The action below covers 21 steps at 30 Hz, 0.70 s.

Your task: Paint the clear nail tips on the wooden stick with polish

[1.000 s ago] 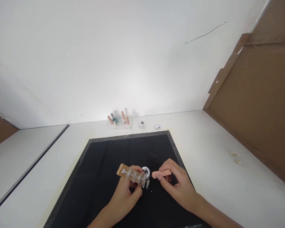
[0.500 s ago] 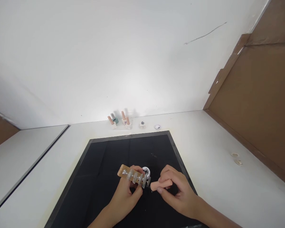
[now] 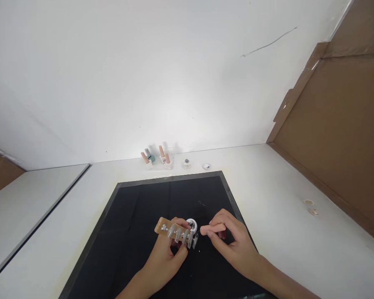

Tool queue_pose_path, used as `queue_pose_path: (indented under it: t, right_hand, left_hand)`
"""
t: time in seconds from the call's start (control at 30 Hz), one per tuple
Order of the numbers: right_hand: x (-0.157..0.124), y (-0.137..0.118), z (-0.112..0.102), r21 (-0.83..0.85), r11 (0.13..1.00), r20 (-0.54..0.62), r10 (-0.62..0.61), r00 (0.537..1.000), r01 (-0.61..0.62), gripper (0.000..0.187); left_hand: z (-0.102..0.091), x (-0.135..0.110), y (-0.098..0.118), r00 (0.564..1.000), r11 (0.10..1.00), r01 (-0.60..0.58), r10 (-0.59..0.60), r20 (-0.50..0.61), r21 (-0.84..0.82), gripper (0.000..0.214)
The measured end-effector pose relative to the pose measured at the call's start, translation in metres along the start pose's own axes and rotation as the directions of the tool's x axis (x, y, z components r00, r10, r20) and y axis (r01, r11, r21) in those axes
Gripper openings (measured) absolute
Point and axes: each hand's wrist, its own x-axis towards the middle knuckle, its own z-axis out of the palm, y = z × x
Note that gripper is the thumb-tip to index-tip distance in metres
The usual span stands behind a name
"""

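In the head view, the left hand (image 3: 166, 257) comes in from the lower edge, its grip closed around a wooden stand (image 3: 159, 225). The stand is tilted, its bare end pointing up and to the left, and it is held above a black mat (image 3: 137, 211). A row of grey, glossy nail tips (image 3: 177, 235) stands along it, with silvery bits at their bases. Just beyond the left fingertips, by the right end of the stand, is a white dish (image 3: 195, 226) with dark and silvery contents; whether the fingers touch it is hard to tell.

The right hand (image 3: 233, 241) has its grip closed on a pink handle (image 3: 212, 229), pinched between thumb and fingers. The handle lies nearly level, its free end towards the nail tips and the white dish, near both but apart from them. A tiny white speck (image 3: 199, 251) lies on the mat below that gap.

The mat has a grey border and lies on a white worktop (image 3: 262, 187). Behind it, by the wall (image 3: 180, 83), are four bottles (image 3: 167, 159) at a clear rack (image 3: 160, 167), three with pink caps and one greenish. To their right are a small jar (image 3: 186, 164) and a shallow lid (image 3: 206, 166). Two small discs (image 3: 308, 202) lie far right, near brown cardboard (image 3: 339, 124).
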Motion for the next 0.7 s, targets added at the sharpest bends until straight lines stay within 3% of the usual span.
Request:
queue_pose_path:
  t: [0.2, 0.47, 0.7]
  right_hand:
    - [0.001, 0.001, -0.001, 0.000, 1.000, -0.071, 0.016, 0.997, -0.016, 0.009]
    - [0.004, -0.008, -0.006, 0.125, 0.987, 0.119, -0.111, 0.987, 0.096, 0.013]
    - [0.002, -0.004, -0.002, 0.064, 0.997, 0.094, -0.049, 0.994, 0.044, 0.012]
  left_hand:
    - [-0.001, -0.002, 0.002, 1.000, 1.000, -0.001, 0.001, 0.004, 0.022, 0.030]
    - [-0.001, 0.002, 0.005, 1.000, 1.000, 0.002, -0.002, -0.004, 0.009, 0.029]
    - [0.000, 0.001, 0.004, 1.000, 1.000, 0.000, 0.000, -0.010, -0.016, 0.031]
